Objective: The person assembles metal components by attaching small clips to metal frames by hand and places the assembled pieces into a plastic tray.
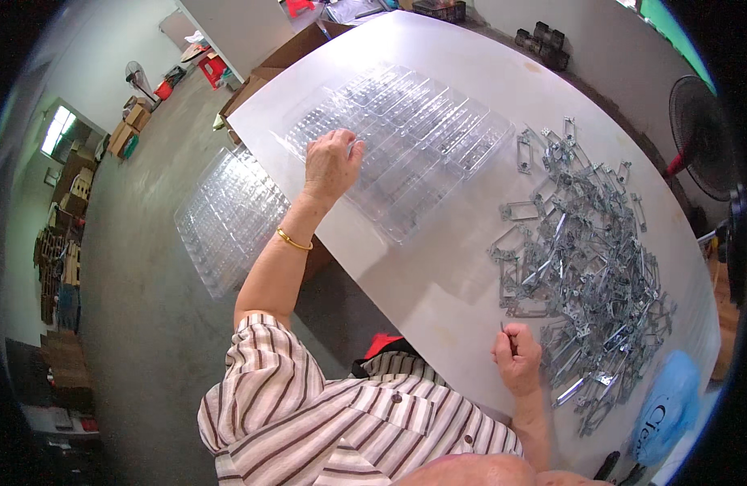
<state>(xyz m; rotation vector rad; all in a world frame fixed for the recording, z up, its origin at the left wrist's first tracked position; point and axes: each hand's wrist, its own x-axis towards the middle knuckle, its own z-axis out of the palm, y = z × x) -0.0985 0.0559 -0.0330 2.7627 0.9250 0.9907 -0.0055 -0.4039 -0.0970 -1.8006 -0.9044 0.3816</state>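
Note:
My left hand (334,162), a gold bangle on its wrist, reaches over the near left part of a clear plastic compartment tray (414,190). Its fingers curl downward close together, and whatever they hold is hidden. Rows of small pieces show through the tray's compartments. Closer to my body, my right hand (519,358) is closed above the white table (438,324). A thin dark metal piece (503,326) pokes out between its thumb and fingers. Just right of that hand spreads a tangled heap of grey metal brackets (600,267), with long narrow frames among them.
A second stack of clear trays (231,215) stands lower, off the table's left edge. Cardboard boxes (296,49) sit beyond the far left edge. A blue plastic bag (669,401) lies at the right, near a black fan (701,134).

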